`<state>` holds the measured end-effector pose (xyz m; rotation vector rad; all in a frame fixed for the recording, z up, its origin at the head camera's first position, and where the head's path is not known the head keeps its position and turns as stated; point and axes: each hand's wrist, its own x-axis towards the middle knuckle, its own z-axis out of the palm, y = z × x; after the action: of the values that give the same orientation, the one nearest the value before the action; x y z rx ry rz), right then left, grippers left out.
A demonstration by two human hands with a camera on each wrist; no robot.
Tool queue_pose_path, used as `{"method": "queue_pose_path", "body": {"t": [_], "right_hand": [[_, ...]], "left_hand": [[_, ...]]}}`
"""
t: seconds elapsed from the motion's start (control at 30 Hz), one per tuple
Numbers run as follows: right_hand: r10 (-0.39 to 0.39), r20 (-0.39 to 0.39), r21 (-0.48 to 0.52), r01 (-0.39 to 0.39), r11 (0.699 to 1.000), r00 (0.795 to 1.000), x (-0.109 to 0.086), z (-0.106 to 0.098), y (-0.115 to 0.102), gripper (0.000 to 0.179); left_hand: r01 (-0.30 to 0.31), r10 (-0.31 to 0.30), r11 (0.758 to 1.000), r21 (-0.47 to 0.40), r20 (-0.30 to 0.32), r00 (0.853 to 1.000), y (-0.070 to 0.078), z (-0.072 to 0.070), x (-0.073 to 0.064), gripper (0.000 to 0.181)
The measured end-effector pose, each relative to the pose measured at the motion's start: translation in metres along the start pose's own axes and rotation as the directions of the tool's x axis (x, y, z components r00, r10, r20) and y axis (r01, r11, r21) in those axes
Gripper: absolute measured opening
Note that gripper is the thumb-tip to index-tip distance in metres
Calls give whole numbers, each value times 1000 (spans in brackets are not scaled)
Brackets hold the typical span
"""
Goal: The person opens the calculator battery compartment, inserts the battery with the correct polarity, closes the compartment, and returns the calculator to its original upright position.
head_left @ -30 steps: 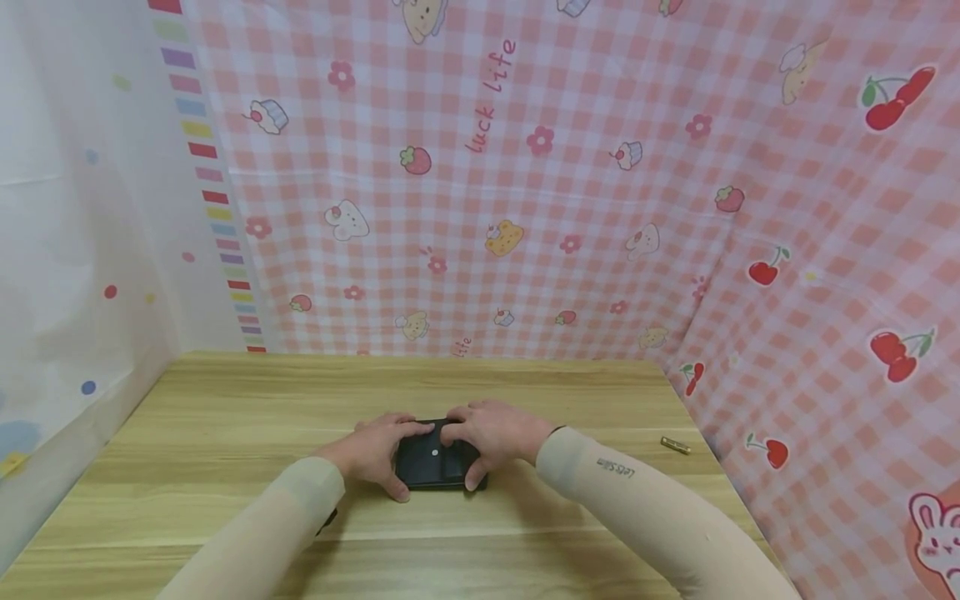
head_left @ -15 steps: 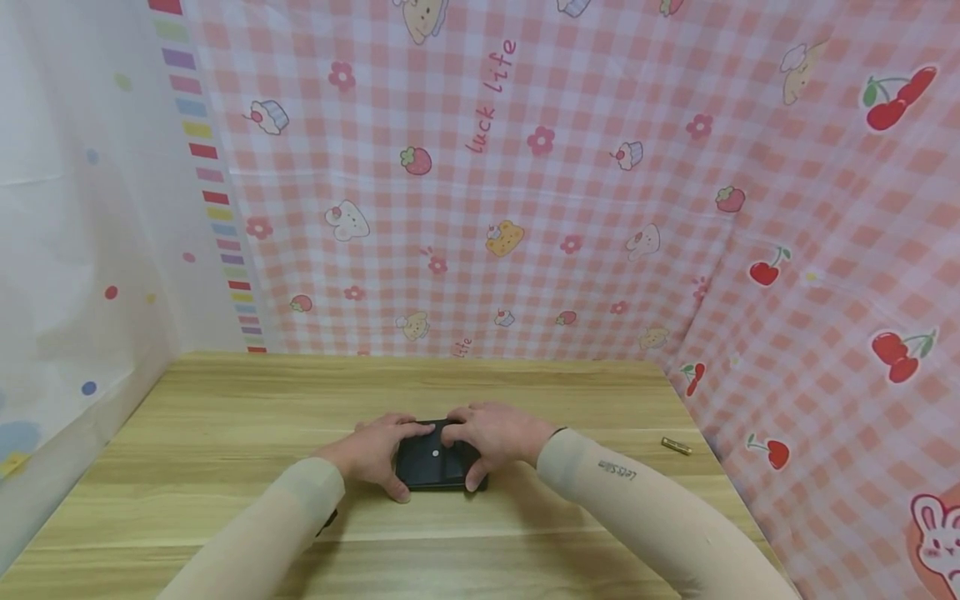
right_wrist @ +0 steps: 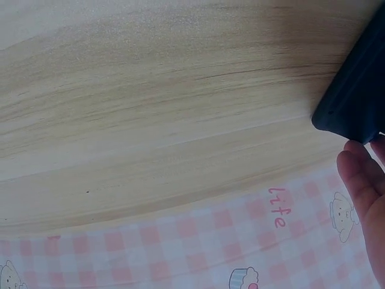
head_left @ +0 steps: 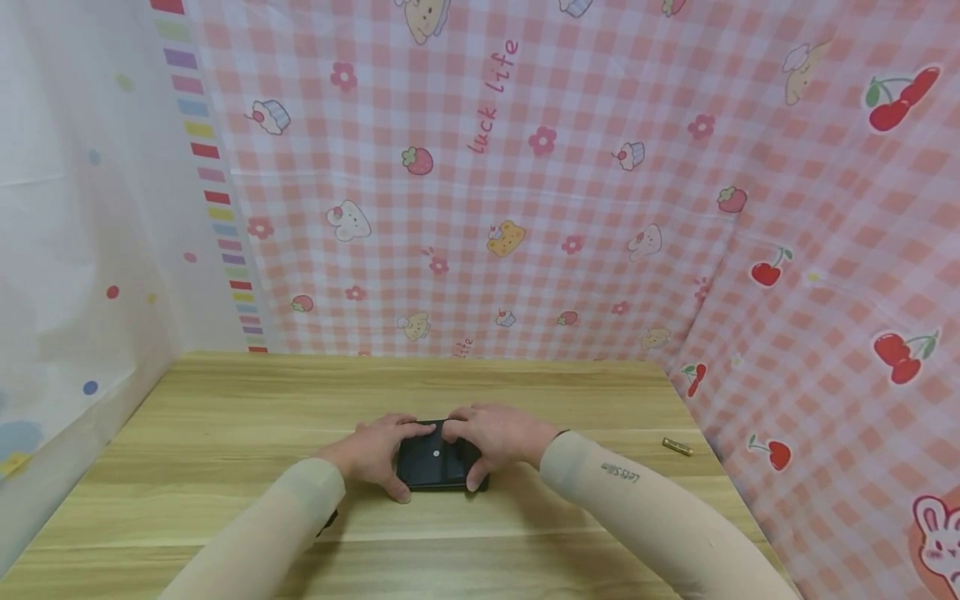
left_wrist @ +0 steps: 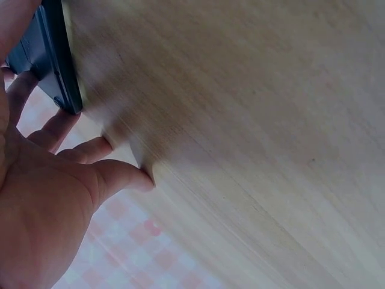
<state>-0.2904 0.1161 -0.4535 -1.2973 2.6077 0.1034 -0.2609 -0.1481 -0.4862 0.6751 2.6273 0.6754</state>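
Note:
A black, flat, rectangular object with a small light round spot on its face lies between my hands in the head view. My left hand grips its left end, thumb at the near edge and fingers at the far side. At the other end my right hand holds it, thumb on the near right corner and index finger bent over the top face. The left wrist view shows fingertips under the thick edge of the black object. In the right wrist view, fingers touch its corner. My hands hide both ends.
A small gold-coloured cylinder, battery-like, lies on the wooden table at the right. Pink checked cloth hangs behind the table and along its right side, with white cloth on the left.

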Motion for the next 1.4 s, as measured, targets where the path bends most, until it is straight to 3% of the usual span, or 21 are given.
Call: {"method": "queue_pose_path", "body": {"t": [1.4], "right_hand": [[33,-29,100,-30,995,999,-9,7,-1,68]], "left_hand": [[-13,13,1000,-7,2,1000,-3,3,0,109]]}}
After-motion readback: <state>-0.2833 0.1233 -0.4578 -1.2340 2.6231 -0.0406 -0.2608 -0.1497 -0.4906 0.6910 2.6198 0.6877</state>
